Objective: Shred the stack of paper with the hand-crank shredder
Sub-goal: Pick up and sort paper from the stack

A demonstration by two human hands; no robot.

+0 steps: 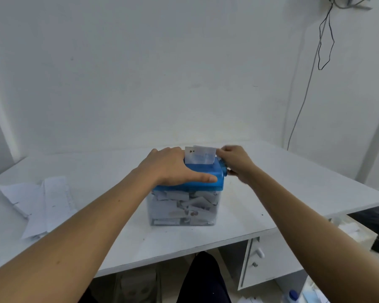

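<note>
The shredder (185, 190), sitting near the desk's (282, 182) front edge, is being pressed by the flat left hand (173, 169), the blurred right hand's (235, 162) grip being unclear, and its packed bin (182, 212) is risking a jam.

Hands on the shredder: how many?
2. Left hand presses flat on the shredder's blue lid; right hand is at the lid's right end by the crank, motion-blurred, so its grip is unclear.
</note>
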